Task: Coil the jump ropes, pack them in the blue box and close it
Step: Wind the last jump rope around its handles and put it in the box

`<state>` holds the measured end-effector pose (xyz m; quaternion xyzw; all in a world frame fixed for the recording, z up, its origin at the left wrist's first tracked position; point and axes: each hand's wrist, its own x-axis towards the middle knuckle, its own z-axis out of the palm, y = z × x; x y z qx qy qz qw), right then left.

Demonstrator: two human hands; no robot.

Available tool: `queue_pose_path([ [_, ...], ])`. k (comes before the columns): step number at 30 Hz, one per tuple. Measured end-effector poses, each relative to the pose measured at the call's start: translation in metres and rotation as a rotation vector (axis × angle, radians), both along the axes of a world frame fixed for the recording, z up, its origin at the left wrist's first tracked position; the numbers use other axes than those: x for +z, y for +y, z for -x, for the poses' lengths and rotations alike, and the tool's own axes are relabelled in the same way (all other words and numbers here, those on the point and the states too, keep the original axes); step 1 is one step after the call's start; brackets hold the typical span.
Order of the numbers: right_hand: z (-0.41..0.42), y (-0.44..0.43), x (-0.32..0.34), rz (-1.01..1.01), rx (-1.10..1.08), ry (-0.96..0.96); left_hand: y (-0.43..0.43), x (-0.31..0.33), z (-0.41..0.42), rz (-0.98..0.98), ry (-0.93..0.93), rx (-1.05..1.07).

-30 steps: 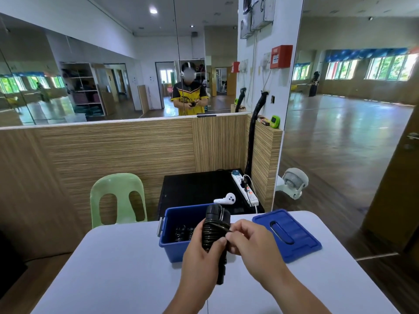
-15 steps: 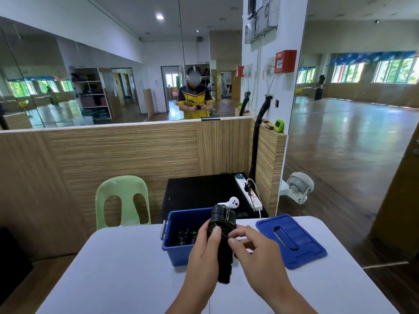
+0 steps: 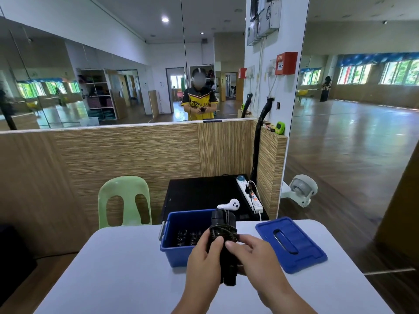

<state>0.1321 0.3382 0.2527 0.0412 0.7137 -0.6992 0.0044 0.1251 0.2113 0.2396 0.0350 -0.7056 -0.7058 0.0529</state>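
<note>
A green chair (image 3: 123, 200) stands behind the worktop's (image 3: 108, 282) far left corner. The open blue box (image 3: 179, 254) sits at the worktop's far edge, near the middle, with coiled black ropes (image 3: 188, 237) lying inside it. In front of the box, above the worktop, the left grip (image 3: 204, 259) is wrapped round a black rope (image 3: 223, 222), whose handles are held upright with the cord wound round them. The right grip (image 3: 256, 259) meets it from the other side, its fingertips pinching the cord at the wound part. A white controller (image 3: 231, 204) lies on the black stand behind the box. The blue lid (image 3: 294, 248) lies flat on the worktop to the right of the box, apart from it. A white fan (image 3: 302, 191) sits on the floor further right
</note>
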Motion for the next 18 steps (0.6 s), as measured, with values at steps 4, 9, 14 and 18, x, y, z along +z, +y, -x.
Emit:
queue_pose_path([
  [4,0.005,0.009,-0.005,0.018,-0.012,-0.025,0.003,-0.005,0.003,0.087,-0.039,-0.024],
  [9,0.013,0.014,-0.014,0.008,0.005,-0.028,-0.003,-0.011,0.006,0.18,-0.033,-0.043],
  [14,0.029,0.007,-0.027,-0.015,0.028,-0.043,-0.016,-0.019,0.013,0.21,-0.036,0.004],
  [18,0.048,-0.009,-0.036,-0.038,0.039,-0.046,-0.035,-0.028,0.027,0.18,-0.057,0.071],
])
